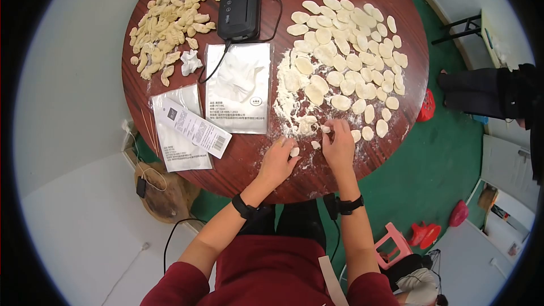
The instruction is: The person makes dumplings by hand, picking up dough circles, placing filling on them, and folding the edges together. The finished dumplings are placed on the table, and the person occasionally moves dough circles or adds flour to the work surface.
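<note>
The right hand (339,148) is pinching a small, pale dough lump (325,128) between thumb and fingertips, near the round, red-brown wooden table's (249,178) front edge. The left hand (276,162) is curling its fingers beside a second pale lump (294,152); whether they are gripping it, I cannot tell. A third whitish lump (315,145) is lying between the hands. Loose white flour (288,105) and flat, oval, cream dough pieces (341,102) are crowding the space ahead. Leftward, flat silver foil bags (238,118) are taking up room, a long black plastic machine (240,5) is standing beyond, and twisted yellowish dough pieces (164,34) are heaping farther off.
</note>
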A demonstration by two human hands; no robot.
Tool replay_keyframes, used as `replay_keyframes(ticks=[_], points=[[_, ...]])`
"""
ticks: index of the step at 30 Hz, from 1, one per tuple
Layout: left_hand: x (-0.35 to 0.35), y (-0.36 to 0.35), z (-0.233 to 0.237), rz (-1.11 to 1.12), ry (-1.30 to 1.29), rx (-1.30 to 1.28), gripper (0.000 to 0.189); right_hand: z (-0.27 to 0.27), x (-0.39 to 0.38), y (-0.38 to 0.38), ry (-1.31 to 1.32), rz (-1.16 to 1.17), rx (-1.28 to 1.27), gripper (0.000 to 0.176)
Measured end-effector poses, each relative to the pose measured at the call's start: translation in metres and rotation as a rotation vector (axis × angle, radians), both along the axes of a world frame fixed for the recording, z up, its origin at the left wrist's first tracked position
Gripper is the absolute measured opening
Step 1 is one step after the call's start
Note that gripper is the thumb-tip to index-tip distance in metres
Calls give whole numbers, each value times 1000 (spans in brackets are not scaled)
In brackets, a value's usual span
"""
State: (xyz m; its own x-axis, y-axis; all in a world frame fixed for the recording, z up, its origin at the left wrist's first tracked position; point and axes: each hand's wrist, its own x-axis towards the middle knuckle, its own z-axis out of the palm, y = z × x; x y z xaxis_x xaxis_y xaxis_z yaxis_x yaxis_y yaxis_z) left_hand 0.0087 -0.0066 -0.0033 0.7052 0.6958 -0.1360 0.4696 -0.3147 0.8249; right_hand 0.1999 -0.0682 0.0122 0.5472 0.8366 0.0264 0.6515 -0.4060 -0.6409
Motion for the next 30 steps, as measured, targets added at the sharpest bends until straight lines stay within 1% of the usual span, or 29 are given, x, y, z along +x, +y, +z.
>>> replay_keyframes(ticks=[1, 3, 6, 10, 12, 14, 16, 18, 19, 21, 22, 24, 25, 27, 28, 30], points=[[-2, 0, 0, -5, 8, -18, 33, 1, 1, -4, -2, 1, -1, 31], [-5, 0, 0, -8, 16, -35, 33, 5, 2, -8, 198, -5, -83, 29], [-11, -4, -1, 8, -3, -32, 32, -1, 3, -11, 153, 24, -83, 28], [-10, -2, -1, 42, -31, -41, 32, -8, -1, -12, 174, -21, -44, 26], [-9, -1, -1, 59, -35, -32, 32, -10, -2, -13, -59, -98, -109, 25], [-7, 1, -2, 48, -53, 50, 31, -10, -1, -18, -68, -113, -122, 24], [-6, 3, -2, 20, -34, 61, 31, -6, -2, -22, -75, -127, -139, 24], [-5, 5, -1, -8, -17, 73, 31, 0, -3, -24, -169, -82, -122, 24], [-6, 5, -1, -6, -15, 78, 30, 3, -4, -24, -167, -82, -127, 24], [-8, 6, 0, -4, -9, 82, 29, 8, -6, -21, -252, -91, -19, 25], [-9, 7, 1, -3, -9, 83, 29, 9, -8, -21, -247, -92, -21, 25], [-11, 9, 2, -4, -4, 83, 28, 9, -12, -21, -114, 2, 48, 25], [-13, 9, 2, 11, 0, 69, 28, 7, -17, -22, -109, -2, 46, 25], [-15, 7, 1, 20, 4, 50, 27, 3, -28, -25, -29, 109, -66, 23], [-16, 7, 0, 32, 3, 22, 26, -1, -31, -26, 15, 97, -112, 22], [-17, 6, -1, 43, 3, -6, 26, -2, -31, -30, 56, 117, -91, 22]])
